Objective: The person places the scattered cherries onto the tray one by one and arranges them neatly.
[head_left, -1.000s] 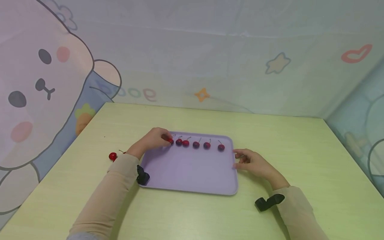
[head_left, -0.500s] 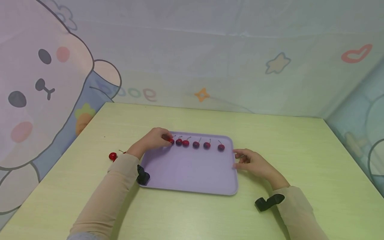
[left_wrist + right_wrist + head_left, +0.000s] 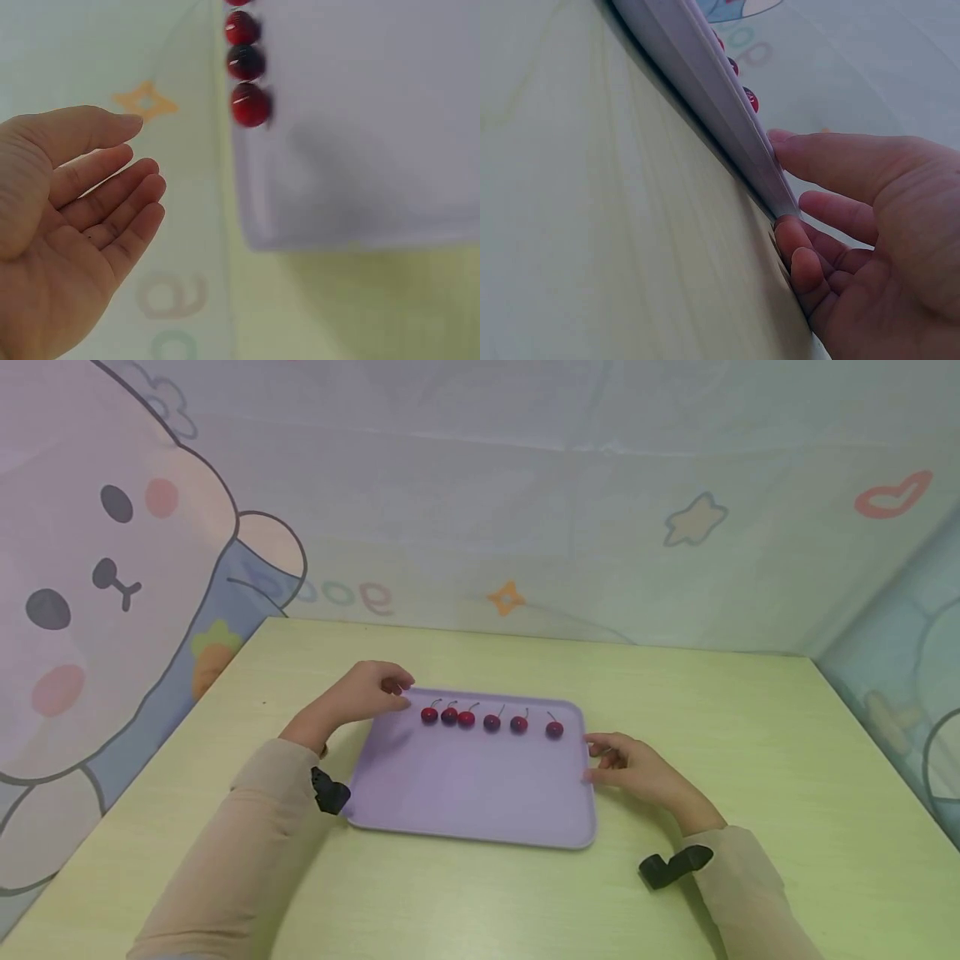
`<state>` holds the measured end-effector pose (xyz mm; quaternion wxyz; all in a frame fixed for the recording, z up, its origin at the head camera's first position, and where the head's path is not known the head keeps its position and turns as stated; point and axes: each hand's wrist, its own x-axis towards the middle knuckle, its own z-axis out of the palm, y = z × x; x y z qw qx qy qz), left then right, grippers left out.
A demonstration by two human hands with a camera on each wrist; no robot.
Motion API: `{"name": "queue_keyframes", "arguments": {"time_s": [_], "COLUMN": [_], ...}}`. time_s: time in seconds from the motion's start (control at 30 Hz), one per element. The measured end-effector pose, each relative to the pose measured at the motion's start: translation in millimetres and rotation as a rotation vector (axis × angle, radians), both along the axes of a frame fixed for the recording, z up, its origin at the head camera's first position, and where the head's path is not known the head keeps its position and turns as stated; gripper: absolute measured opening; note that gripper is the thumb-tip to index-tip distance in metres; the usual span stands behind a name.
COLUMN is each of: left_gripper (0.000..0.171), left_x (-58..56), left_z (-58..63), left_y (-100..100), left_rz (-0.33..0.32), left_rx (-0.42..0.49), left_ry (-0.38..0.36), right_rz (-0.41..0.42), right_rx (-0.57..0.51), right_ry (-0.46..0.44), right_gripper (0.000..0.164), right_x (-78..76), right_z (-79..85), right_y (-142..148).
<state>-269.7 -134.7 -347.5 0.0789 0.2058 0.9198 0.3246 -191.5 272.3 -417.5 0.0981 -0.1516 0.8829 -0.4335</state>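
Note:
A lilac tray (image 3: 472,785) lies on the table, and several red cherries (image 3: 492,722) with stems stand in a row along its far side. My left hand (image 3: 360,693) hovers by the tray's far left corner, left of the leftmost cherry (image 3: 429,715). In the left wrist view its fingers are loosely bent and hold nothing. On the opposite side my right hand (image 3: 633,768) holds the tray's right edge. The right wrist view has the thumb (image 3: 817,156) against the tray rim (image 3: 735,112), with curled fingers (image 3: 791,236) at its outer side.
A small dark bit of something (image 3: 324,750) shows beside my left wrist, mostly hidden. A black wrist device (image 3: 330,791) sits near the tray's left edge, another (image 3: 675,867) on the right. A printed cloth backdrop (image 3: 450,510) stands behind the pale table (image 3: 465,902).
My left hand has let go of the leftmost cherry and moved left and away from it. That cherry now stands in full view. My right hand stays at the tray's edge.

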Motion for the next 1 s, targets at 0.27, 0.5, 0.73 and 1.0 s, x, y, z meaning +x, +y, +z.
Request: {"name": "queue_keyframes", "arguments": {"time_s": [0.27,0.5,0.73,1.0], "left_gripper": [0.037,0.037,0.036,0.038], "left_x": [18.8,34.9,51.0,59.1], "left_z": [29.6,31.0,25.2,7.8], "left_y": [-34.5,-63.6,-86.6,-107.3], "left_rz": [0.062,0.076,0.113,0.153], "left_rx": [0.017,0.002,-0.008,-0.031], "left_ry": [0.021,0.053,0.072,0.056], "right_rz": [0.007,0.008,0.010,0.013], "right_rx": [0.000,-0.004,0.017,-0.001], "right_ry": [-0.002,-0.004,0.006,-0.005], "right_gripper": [0.060,0.060,0.060,0.060], "right_x": [1.1,2.3,1.4,2.5], "right_z": [1.9,3.5,2.7,4.8], "right_y": [-1.0,-2.1,-1.3,-1.1]}}
